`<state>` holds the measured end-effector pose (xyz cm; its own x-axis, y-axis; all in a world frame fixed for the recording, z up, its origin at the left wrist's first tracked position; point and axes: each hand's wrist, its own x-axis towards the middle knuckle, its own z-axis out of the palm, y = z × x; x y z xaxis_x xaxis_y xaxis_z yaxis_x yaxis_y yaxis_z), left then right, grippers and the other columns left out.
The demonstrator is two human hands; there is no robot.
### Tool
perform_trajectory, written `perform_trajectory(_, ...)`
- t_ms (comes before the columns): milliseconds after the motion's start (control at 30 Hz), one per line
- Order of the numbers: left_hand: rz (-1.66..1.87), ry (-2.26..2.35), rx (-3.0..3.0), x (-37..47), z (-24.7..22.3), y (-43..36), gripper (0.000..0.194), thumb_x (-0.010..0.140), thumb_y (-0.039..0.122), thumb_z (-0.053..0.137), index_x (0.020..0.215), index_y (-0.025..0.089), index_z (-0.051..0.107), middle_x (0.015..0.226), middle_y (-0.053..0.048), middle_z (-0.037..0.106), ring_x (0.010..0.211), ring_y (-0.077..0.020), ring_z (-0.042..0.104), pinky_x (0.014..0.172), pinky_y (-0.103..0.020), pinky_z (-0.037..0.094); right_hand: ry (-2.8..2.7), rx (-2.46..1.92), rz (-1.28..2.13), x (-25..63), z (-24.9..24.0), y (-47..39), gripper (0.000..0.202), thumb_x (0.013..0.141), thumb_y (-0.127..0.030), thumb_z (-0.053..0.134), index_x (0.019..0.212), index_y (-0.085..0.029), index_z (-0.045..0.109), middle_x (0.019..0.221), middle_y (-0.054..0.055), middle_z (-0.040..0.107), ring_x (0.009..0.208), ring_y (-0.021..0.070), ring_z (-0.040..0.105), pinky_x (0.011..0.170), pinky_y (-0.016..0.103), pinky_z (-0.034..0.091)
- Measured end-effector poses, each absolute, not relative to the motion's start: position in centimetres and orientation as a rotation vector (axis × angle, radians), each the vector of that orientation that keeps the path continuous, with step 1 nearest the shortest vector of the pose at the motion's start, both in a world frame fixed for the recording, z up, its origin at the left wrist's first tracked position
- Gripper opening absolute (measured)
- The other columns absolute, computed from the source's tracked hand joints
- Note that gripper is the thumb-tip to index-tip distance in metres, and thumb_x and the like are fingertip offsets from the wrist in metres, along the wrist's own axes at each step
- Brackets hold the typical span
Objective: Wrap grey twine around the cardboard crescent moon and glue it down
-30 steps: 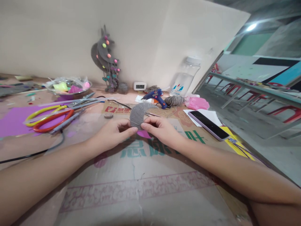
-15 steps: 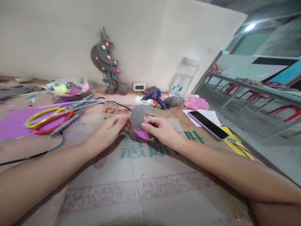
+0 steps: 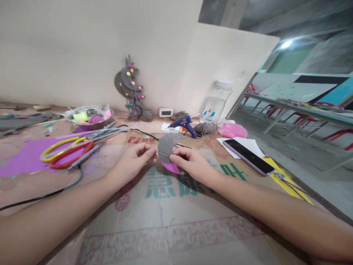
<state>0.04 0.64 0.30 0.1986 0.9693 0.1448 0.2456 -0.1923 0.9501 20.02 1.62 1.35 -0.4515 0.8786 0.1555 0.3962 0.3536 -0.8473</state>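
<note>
A crescent moon cutout (image 3: 167, 147) stands tilted above the cardboard, most of it wrapped in grey yarn, its lower end bare purple-pink. My right hand (image 3: 188, 161) pinches its inner edge between thumb and fingers. Just left of the crescent, my left hand (image 3: 140, 156) is closed in a pinch, thumb against fingertips; whatever lies between them is too small to make out. Behind the crescent, a ball of grey yarn (image 3: 206, 128) rests beside a blue glue gun (image 3: 182, 123).
Scissors (image 3: 71, 151) lie on purple sheet (image 3: 22, 156) at left, near a bowl (image 3: 91, 126) of colourful pieces. A finished-looking moon ornament (image 3: 129, 86) leans on the wall. A timer (image 3: 166, 112), water bottle (image 3: 215, 103), pink bag (image 3: 233, 130) and phone (image 3: 248, 156) stand or lie around the cardboard (image 3: 132, 224).
My left hand has drawn slightly away from the crescent's left edge, its fingers now pinched. My right hand keeps its hold. The whole view has shifted, with things appearing lower and mostly farther right.
</note>
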Motion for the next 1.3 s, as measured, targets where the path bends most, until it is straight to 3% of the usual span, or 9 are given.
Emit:
perform_trajectory(167,1.024,1.094,1.691,0.3,0.5,0.3,0.03,0.083,0.043,0.046,0.075,0.018,0.062,0.075,-0.001,0.063,0.076,-0.0172,0.058,0.069,-0.027,0.043,-2.052,-1.13,0.982,19.9,1.2,1.7,0.025,0.082,-0.037,0.051,0.068,-0.017,0.054,0.062,-0.003,0.043,0.057,0.0093,0.037,0.053,0.023,0.032)
perform_trajectory(400,0.934,1.205,1.784,0.3,0.8,0.2,0.029,0.079,0.043,0.051,0.064,0.018,0.055,0.061,0.003,0.051,0.062,-0.0131,0.047,0.059,-0.024,0.036,-2.103,-1.098,0.942,20.0,1.3,1.6,0.025,0.084,-0.036,0.05,0.068,-0.017,0.054,0.064,-0.002,0.045,0.059,0.0096,0.04,0.057,0.024,0.033)
perform_trajectory(667,0.903,1.139,1.788,0.1,0.6,0.3,0.032,0.079,0.042,0.051,0.059,0.018,0.056,0.056,0.003,0.051,0.055,-0.0121,0.045,0.053,-0.023,0.034,-2.151,-1.079,0.934,20.0,1.2,1.6,0.027,0.085,-0.037,0.047,0.069,-0.016,0.054,0.063,-0.002,0.045,0.059,0.0094,0.039,0.055,0.023,0.033)
perform_trajectory(767,0.935,1.08,1.736,0.2,0.6,0.2,0.032,0.081,0.04,0.05,0.059,0.018,0.058,0.058,0.002,0.055,0.056,-0.0122,0.049,0.054,-0.023,0.037,-2.158,-1.076,0.927,20.1,1.1,1.7,0.027,0.086,-0.037,0.046,0.071,-0.016,0.054,0.064,-0.002,0.046,0.059,0.0094,0.04,0.056,0.022,0.033)
perform_trajectory(933,0.943,0.975,1.597,0.4,0.4,0.2,0.029,0.084,0.039,0.046,0.075,0.02,0.065,0.073,-0.001,0.064,0.07,-0.0159,0.057,0.061,-0.024,0.043,-2.169,-1.004,0.903,20.3,1.2,1.8,0.026,0.088,-0.034,0.045,0.069,-0.017,0.051,0.066,-0.002,0.045,0.063,0.0096,0.041,0.061,0.023,0.034)
perform_trajectory(1067,0.932,1.092,1.662,0.2,0.4,0.3,0.028,0.081,0.042,0.051,0.07,0.02,0.064,0.069,0.0,0.064,0.067,-0.0151,0.057,0.06,-0.023,0.042,-2.157,-0.992,0.918,20.3,1.0,1.7,0.03,0.088,-0.036,0.043,0.068,-0.017,0.051,0.064,-0.002,0.044,0.062,0.0098,0.042,0.061,0.023,0.035)
perform_trajectory(1300,0.936,1.06,1.58,0.2,0.4,0.4,0.029,0.081,0.044,0.05,0.072,0.019,0.064,0.075,-0.002,0.065,0.071,-0.0168,0.058,0.061,-0.024,0.044,-2.044,-1.081,0.69,20.9,1.3,2.6,0.026,0.089,-0.032,0.041,0.086,-0.018,0.063,0.084,0.003,0.061,0.079,0.013,0.054,0.071,0.025,0.04)
